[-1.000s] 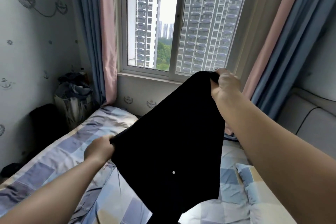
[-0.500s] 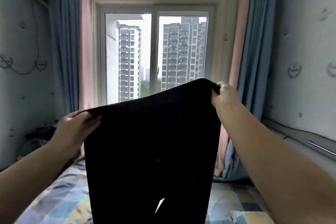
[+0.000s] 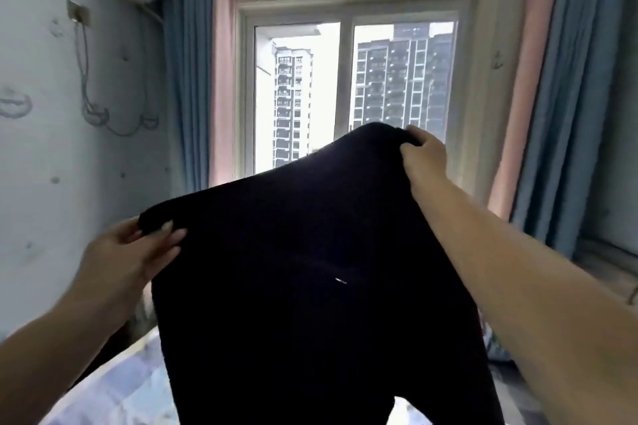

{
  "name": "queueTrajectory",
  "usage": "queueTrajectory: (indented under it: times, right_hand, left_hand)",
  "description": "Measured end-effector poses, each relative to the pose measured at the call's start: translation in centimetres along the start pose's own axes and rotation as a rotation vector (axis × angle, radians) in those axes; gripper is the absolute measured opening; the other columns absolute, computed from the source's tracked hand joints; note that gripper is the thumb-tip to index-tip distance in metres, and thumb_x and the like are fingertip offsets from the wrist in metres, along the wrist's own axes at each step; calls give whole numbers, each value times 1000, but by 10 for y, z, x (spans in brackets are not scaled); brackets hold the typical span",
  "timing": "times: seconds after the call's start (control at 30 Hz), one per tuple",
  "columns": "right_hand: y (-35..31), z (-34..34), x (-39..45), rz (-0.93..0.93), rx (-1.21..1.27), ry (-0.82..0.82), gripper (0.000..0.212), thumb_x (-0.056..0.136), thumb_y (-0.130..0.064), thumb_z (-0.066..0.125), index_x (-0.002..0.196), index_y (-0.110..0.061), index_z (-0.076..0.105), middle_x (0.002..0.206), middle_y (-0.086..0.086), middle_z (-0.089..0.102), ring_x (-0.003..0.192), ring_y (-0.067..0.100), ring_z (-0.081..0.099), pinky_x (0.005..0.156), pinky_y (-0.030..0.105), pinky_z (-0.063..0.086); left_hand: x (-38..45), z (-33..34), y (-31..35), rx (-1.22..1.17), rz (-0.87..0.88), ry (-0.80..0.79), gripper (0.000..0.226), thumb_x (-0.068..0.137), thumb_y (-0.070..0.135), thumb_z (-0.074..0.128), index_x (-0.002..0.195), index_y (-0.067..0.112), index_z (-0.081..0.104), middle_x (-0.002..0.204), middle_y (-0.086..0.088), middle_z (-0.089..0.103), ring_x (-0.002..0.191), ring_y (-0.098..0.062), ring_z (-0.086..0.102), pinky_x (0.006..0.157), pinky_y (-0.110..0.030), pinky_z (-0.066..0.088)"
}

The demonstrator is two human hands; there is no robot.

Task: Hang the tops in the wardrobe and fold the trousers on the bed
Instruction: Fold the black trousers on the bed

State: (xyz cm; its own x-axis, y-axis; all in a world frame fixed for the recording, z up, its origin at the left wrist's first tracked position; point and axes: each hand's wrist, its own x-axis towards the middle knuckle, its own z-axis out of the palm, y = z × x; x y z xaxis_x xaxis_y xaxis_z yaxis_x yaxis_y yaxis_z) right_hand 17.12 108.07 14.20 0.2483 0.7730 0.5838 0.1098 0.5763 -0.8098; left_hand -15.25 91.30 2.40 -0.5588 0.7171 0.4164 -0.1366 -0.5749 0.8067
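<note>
While both hands grip its waistband, black trousers show no readable label.

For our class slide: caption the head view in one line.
Both hands, left and right, hold black trousers up before the window.

Both hands hold black trousers up above the bed.

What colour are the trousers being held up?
Black, plain, seen in the head view: trousers.
</note>
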Motion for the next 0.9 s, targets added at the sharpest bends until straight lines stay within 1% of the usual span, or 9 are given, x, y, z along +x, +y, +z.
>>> queueTrajectory:
  times: [0.07,0.13,0.23,0.43,0.53,0.6,0.7,0.83,0.9]
  right_hand:
    - [64,26,-29,74,-147,-29,37,84,0,51,112,-18,68,105,-4,68,95,13,61,91,27,49]
    - [125,54,-70,193,-217,-88,28,85,-6,56,107,-16,70,101,1,69,92,16,62,88,27,49]
    - [194,104,-131,311,-254,-234,26,84,-6,55,103,-16,70,95,2,67,89,18,61,86,30,48]
    - [277,240,-219,445,-299,-484,29,82,-5,53,103,-16,70,94,4,68,88,19,62,92,38,51]
    - [313,318,-256,495,-330,-568,28,82,-5,54,103,-14,69,92,6,67,82,19,60,86,40,51]
    - [339,368,-278,532,-365,-627,30,83,-6,53,108,-13,68,93,8,67,79,20,60,78,38,51]
    - [374,444,-307,556,-458,-690,33,85,-7,50,115,-14,65,87,5,61,65,15,54,62,26,44]
    - [433,570,-360,650,-571,-776,36,86,-8,47,118,-16,63,74,5,58,56,19,50,57,30,42]
    - [460,625,-385,651,-608,-806,35,86,-10,49,116,-20,63,75,2,58,54,17,51,53,25,42]
  left_hand:
    - [-17,-61,-36,147,-61,104,5,89,7,62,89,13,61,53,10,63,46,1,59,47,-10,49]
    - [-44,-128,-77,338,-139,157,9,86,10,67,81,13,60,42,10,54,35,2,46,36,-9,37]
    - [-86,-221,-128,596,-265,199,20,81,17,75,69,15,59,41,8,51,34,0,42,35,-10,30]
    - [-112,-352,-183,755,-468,417,36,79,28,77,57,16,51,35,8,44,30,-5,38,40,-17,30]
    - [-100,-412,-200,814,-516,511,32,79,26,77,63,12,53,34,6,48,31,-4,42,33,-14,31]
    - [-84,-453,-210,862,-579,526,31,78,29,78,69,8,56,40,5,50,39,-11,47,40,-21,36]
    - [-48,-522,-228,910,-663,525,34,78,32,77,73,5,58,51,-5,52,48,-21,47,51,-30,35]
    - [15,-624,-267,963,-829,541,36,78,36,76,67,9,55,50,-4,49,46,-20,43,50,-30,33]
    - [41,-669,-287,952,-899,562,33,77,34,77,71,8,57,53,-3,47,46,-19,39,49,-28,30]
